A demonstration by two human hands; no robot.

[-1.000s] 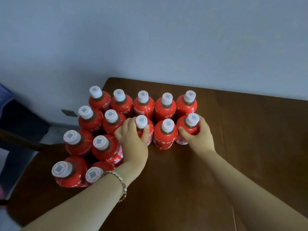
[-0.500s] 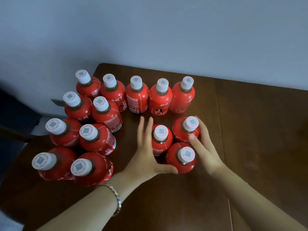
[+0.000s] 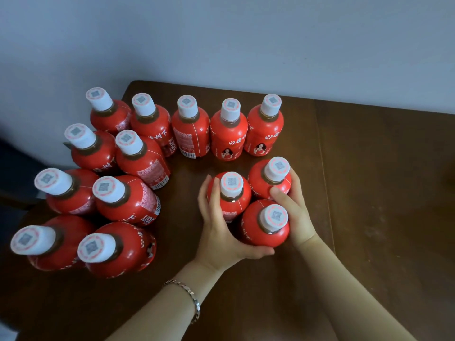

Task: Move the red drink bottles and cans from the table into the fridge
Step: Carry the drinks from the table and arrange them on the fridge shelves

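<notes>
1. While its fingers curl round the left side of the left bottle (image 3: 232, 201) and its thumb lies along the near side of the near bottle (image 3: 256, 232), the left hand (image 3: 219, 235) grips both from the left (a metal bracelet (image 3: 194, 301) sits on its wrist).
2. The right hand (image 3: 296, 212) closes in from the right. Its fingers wrap the far bottle (image 3: 258, 179), with fingertips showing on that bottle's near shoulder, and its palm presses against the right side of the near bottle.
3. These three red bottles, each with a white cap, are bunched upright in a tight triangle, touching one another between the two hands, over the middle of the desk (image 3: 381, 193). Whether they rest on the wood or are just off it I cannot tell.
4. Beyond the bunch and apart from it, a far row (image 3: 188, 131) of five like bottles stands side by side near the far edge of the desk, labels facing near.
5. To the left, a left group (image 3: 125, 203) of six more bottles stands in close pairs, running from the far row's left end down to the near left of the desk (they look tilted outward in this wide view).
6. The desk is dark brown wood, with a seam (image 3: 325, 168) running near to far just right of the right hand; a pale blue-grey wall (image 3: 246, 33) rises behind it.
</notes>
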